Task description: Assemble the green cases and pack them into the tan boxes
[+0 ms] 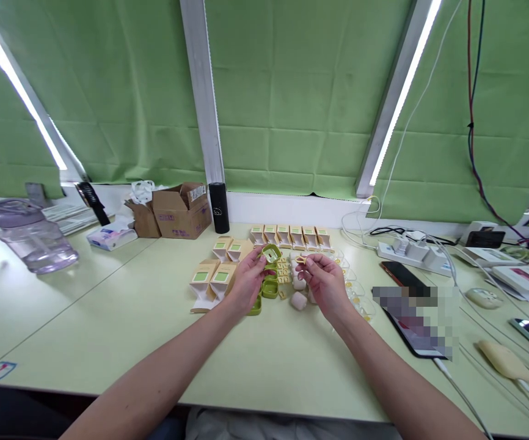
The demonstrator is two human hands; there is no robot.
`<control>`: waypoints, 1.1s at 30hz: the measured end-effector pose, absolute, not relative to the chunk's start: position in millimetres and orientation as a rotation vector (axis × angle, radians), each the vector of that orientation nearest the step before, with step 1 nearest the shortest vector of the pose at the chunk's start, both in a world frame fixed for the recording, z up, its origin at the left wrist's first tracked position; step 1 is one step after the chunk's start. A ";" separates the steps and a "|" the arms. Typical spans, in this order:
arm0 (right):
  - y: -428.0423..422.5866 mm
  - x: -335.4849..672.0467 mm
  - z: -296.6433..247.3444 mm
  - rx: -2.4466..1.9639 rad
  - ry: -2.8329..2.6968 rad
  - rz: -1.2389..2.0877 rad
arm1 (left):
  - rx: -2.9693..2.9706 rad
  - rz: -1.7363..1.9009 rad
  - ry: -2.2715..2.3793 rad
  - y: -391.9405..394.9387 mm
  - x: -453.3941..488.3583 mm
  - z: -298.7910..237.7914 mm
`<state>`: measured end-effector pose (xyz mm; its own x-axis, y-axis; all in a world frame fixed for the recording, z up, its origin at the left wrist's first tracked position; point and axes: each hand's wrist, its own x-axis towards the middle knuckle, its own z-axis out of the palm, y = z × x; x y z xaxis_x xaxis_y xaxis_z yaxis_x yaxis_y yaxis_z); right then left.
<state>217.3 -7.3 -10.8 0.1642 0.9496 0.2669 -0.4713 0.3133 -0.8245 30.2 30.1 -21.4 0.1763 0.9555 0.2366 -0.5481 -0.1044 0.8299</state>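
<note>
Facing its open side toward the camera, long axis roughly level, the green case (271, 253) hangs above the table (109, 318), pinched by left hand (246, 284) fingers; right hand (325, 282) fingers pinch a yellow piece (301, 260) just beside it.

I see a small olive-green case (271, 252), rounded-square with an open hollow tilted toward me. It is pinched off the table at the fingertips of my left hand (246, 282), at that hand's 1 o'clock. At the case's 3 o'clock, near but apart from it, is a tiny yellow piece (301, 260). It is held at the 11 o'clock of my right hand (324, 282), and its shape is too small to tell.
</note>
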 end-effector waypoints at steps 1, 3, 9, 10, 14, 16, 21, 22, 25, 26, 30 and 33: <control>-7.7 216.8 -11.2 -0.645 -0.866 1.161 | 1.012 1.371 0.534 29.8 30.5 -21.6; -8.4 215.7 -11.9 -0.636 -0.830 1.195 | 1.027 1.367 0.545 29.0 31.0 -22.2; -6.3 208.8 -6.5 -0.654 -0.812 1.121 | 1.058 1.345 0.600 24.9 33.2 -24.3; -5.1 207.4 -4.3 -0.659 -0.818 1.113 | 1.059 1.342 0.608 24.4 33.7 -24.5; 0.4 203.1 4.9 -0.636 -0.871 1.135 | 1.080 1.330 0.607 22.6 35.3 -23.5; 3.1 202.4 6.7 -0.594 -0.875 1.157 | 1.088 1.333 0.599 22.1 36.1 -22.6; 6.2 204.5 -1.9 -0.601 -0.833 1.205 | 1.103 1.337 0.589 21.7 37.4 -21.9; 5.9 205.4 -4.4 -0.620 -0.826 1.226 | 1.104 1.334 0.589 21.6 37.5 -22.0; 3.8 208.0 -9.7 -0.660 -0.832 1.273 | 1.105 1.332 0.600 21.3 37.3 -22.5; 2.9 208.5 -10.5 -0.665 -0.840 1.273 | 1.107 1.331 0.606 21.2 37.1 -22.6; 0.6 208.5 -11.5 -0.674 -0.907 1.193 | 1.110 1.324 0.625 20.3 36.6 -22.7; 0.3 207.1 -12.2 -0.702 -1.017 1.046 | 1.117 1.317 0.626 19.3 36.8 -22.0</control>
